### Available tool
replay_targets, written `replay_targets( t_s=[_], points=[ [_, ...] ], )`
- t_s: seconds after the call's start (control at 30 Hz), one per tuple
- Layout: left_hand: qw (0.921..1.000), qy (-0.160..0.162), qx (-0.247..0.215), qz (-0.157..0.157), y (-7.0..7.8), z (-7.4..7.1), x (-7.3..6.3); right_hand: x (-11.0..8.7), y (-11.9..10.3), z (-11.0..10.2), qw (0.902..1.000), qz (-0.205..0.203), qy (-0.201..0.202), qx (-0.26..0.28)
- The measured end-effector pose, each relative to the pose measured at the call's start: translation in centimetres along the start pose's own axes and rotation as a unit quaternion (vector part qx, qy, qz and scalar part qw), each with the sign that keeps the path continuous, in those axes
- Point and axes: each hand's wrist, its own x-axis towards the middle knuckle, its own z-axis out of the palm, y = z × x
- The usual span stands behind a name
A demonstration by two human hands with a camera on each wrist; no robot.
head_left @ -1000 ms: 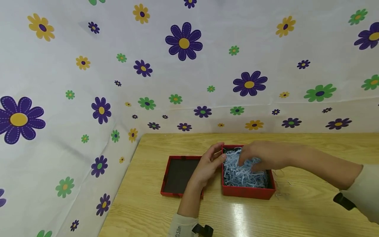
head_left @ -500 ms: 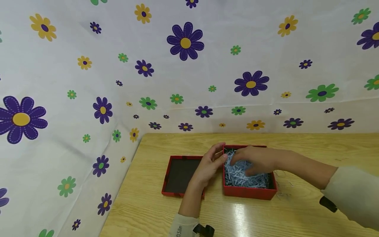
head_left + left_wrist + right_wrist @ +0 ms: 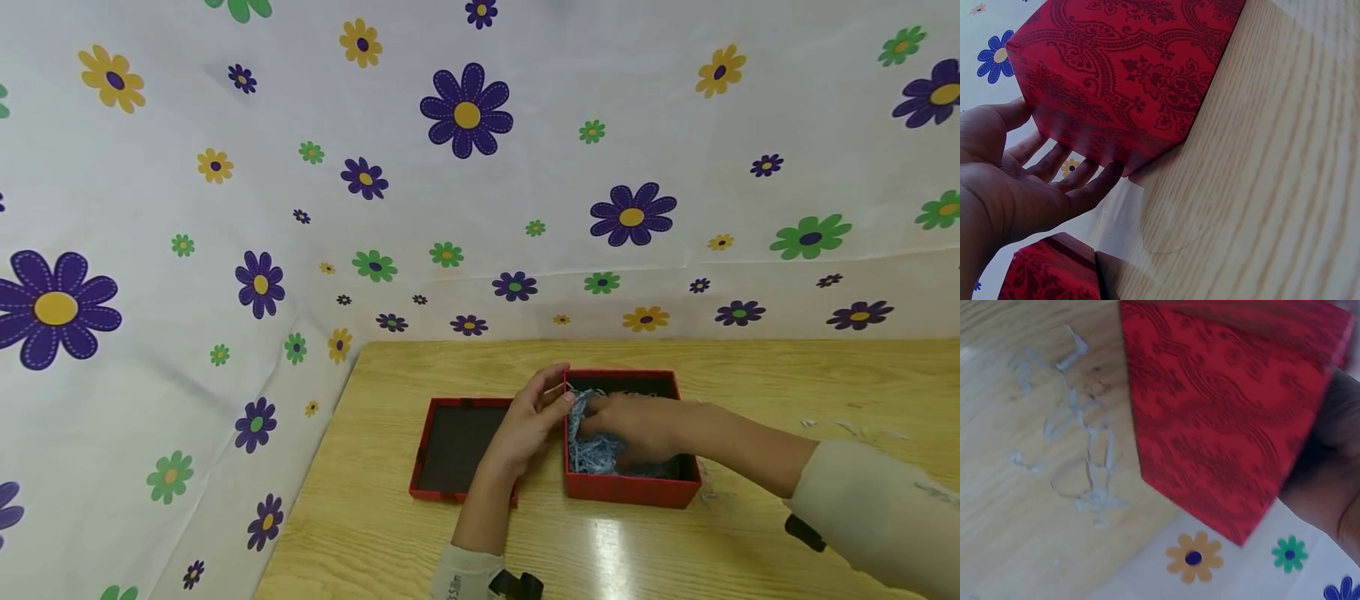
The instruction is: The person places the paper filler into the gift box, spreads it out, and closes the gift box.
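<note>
A red patterned box stands uncovered on the table, its dark inside showing at the back and right. Pale blue shredded paper is bunched toward its left end. My right hand reaches down into the box, fingers and thumb curled into the shreds and partly buried in them. In the right wrist view the box's wall hides most of that hand. My left hand holds the box's left wall, thumb at the rim and fingertips against the outside.
The red lid, black inside, lies left of the box, partly behind my left forearm. Loose paper shreds are scattered on the table right of the box. A flowered cloth hangs at the back and left.
My right hand has moved down into the box. The shreds that filled it are now bunched to the left, baring the dark back and right. My left hand has stayed in place.
</note>
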Motion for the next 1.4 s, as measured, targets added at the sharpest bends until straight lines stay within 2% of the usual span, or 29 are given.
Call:
replay_targets(
  t_s=[0.2,0.33,0.43,0.53,0.63,0.77,0.83,0.93,1.07,1.3,1.4],
  points=[
    [1.0000,-0.001,0.007,0.000,-0.1,0.0,-0.1,-2.8,0.8,-2.8,0.9970,-0.014,0.030,0.070],
    [0.9999,0.004,0.011,0.002,0.1,0.1,0.0,-5.4,1.8,-4.3,0.9915,-0.010,0.083,0.100],
    [0.9999,0.004,0.012,0.000,0.1,0.2,0.0,-7.4,2.7,-4.5,0.9825,0.004,0.132,0.131],
    [0.9999,0.003,0.015,0.000,0.1,0.2,0.2,-9.3,4.1,-3.9,0.9700,0.036,0.185,0.154],
    [0.9998,0.003,0.017,0.004,0.0,0.1,0.3,-10.5,5.6,-2.5,0.9624,0.080,0.217,0.142],
    [0.9998,0.005,0.021,0.000,-0.1,0.0,0.3,-10.8,7.1,0.5,0.9663,0.119,0.199,0.113],
    [0.9997,0.005,0.022,-0.003,-0.1,0.0,0.2,-10.6,7.4,2.1,0.9701,0.122,0.184,0.101],
    [0.9998,0.004,0.022,-0.004,-0.1,0.1,0.1,-10.3,7.7,4.0,0.9742,0.109,0.184,0.072],
    [0.9999,0.006,0.015,-0.002,0.0,0.1,0.1,-10.3,7.9,5.3,0.9731,0.074,0.215,0.036],
    [0.9999,0.003,0.015,-0.005,-0.1,0.1,0.0,-10.7,8.4,6.1,0.9654,-0.005,0.257,0.045],
    [0.9998,0.001,0.018,-0.004,-0.1,0.2,0.1,-10.9,8.5,6.4,0.9609,-0.020,0.271,0.052]
  ],
)
